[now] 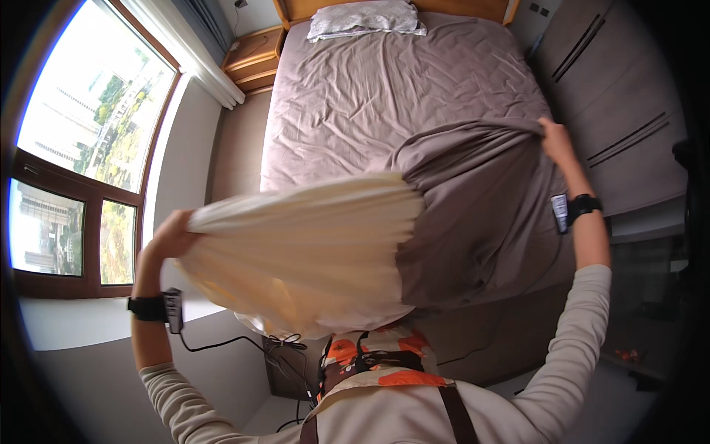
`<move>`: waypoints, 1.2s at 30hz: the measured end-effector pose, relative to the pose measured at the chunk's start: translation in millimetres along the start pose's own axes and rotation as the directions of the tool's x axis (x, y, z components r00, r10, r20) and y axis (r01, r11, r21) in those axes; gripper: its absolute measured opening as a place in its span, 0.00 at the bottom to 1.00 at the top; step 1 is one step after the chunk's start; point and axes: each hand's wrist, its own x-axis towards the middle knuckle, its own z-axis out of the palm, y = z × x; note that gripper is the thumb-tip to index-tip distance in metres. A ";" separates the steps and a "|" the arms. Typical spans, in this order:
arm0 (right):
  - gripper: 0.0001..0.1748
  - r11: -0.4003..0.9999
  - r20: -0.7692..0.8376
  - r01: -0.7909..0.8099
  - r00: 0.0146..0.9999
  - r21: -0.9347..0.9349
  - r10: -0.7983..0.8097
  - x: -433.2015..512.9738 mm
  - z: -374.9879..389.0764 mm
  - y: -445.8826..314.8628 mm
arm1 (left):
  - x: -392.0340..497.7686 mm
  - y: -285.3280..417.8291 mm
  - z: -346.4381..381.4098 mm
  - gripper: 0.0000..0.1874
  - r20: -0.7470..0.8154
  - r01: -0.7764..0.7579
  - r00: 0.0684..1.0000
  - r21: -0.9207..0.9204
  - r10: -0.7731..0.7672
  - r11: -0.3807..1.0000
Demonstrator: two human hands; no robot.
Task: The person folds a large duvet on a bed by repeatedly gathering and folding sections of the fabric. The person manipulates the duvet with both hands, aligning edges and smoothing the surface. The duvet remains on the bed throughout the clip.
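Observation:
My left hand grips the gathered end of a cream cloth skirt, raised off the left side of the bed's foot. At the right edge of the bed, my right hand holds a bunched corner of a grey-mauve fabric. The cream part joins the grey-mauve part along a ruffled line between my hands, stretched across the foot of the bed. Beneath and beyond lies a wrinkled mauve fitted cover on the mattress. The cream part is slightly blurred.
A pale patterned pillow lies by the wooden headboard. A wooden nightstand stands left of the bed, near a window with a white curtain. Grey wardrobe doors line the right. Black cables hang near my waist.

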 end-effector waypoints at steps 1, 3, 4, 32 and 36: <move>0.22 0.999 -0.040 -0.043 0.998 -0.009 0.043 -2.6 -17.8 26.6 | -15.5 -16.1 -12.5 0.13 -0.136 -0.023 0.991 -0.049 0.016 0.999; 0.20 0.978 -0.039 -0.198 0.980 -0.070 0.196 -20.2 -44.1 74.9 | -38.2 -53.8 -25.0 0.12 -0.219 0.157 0.955 -0.203 -0.201 0.967; 0.18 0.969 -0.086 -0.222 0.973 -0.106 0.214 -33.4 -47.8 92.8 | -45.9 -73.9 -25.2 0.12 -0.245 0.273 0.912 -0.233 -0.328 0.933; 0.13 0.888 0.138 -0.058 0.990 0.456 -0.006 -85.5 179.8 -127.8 | 123.4 -96.9 250.3 0.06 -0.294 -0.191 0.944 -0.126 0.147 0.973; 0.07 0.669 0.242 0.047 0.911 0.742 -0.333 -109.6 209.8 -223.9 | 157.8 -68.9 310.3 0.06 -0.391 -0.212 0.904 -0.067 0.170 0.975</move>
